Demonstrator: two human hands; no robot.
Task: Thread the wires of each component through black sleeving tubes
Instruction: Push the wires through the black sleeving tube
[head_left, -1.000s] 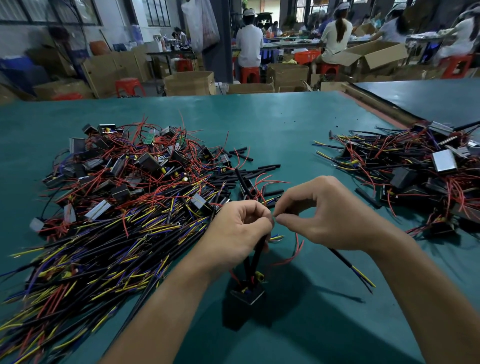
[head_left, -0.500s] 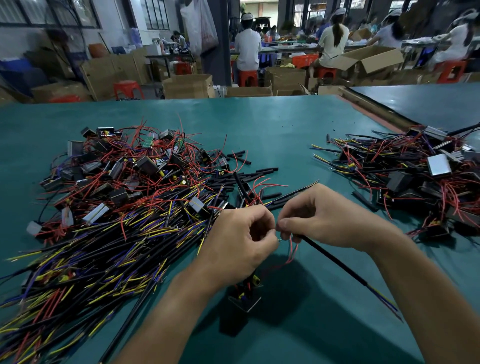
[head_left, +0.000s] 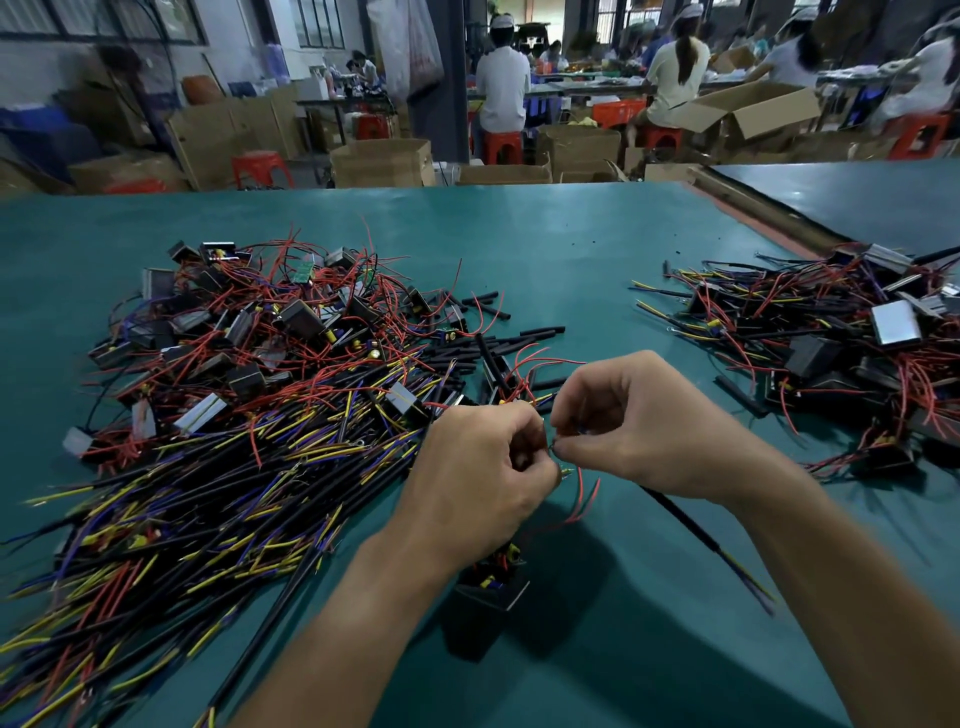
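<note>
Where the component (head_left: 493, 590) hangs over the worktop (head_left: 597, 249), nearest the viewer, its leads rise into the left hand (head_left: 480, 467), whose grip is curled tight round them. To its right lies the black sleeving tube (head_left: 691, 530). Its long axis runs from the lower right, where yellow and purple wire tips (head_left: 756, 597) poke from its far end, up and leftward into the right hand (head_left: 654, 431). That hand's grip pinches the tube's near mouth between thumb and fingertips.

The two grips meet almost knuckle to knuckle, so the tube's mouth sits just right of the wire ends in the left hand. The fingers hide whether the two touch. Two loose red wires (head_left: 584, 501) dangle below the gap, outside the tube.

I judge that any further feed must go rightward and down along that slanted axis, the left hand pushing while the right steadies.

Beyond the hands, a large pile of components and wires (head_left: 249, 395) sprawls at left with short cut sleeves (head_left: 498, 353) beside it. A second heap (head_left: 831, 353) lies well apart at right.
</note>
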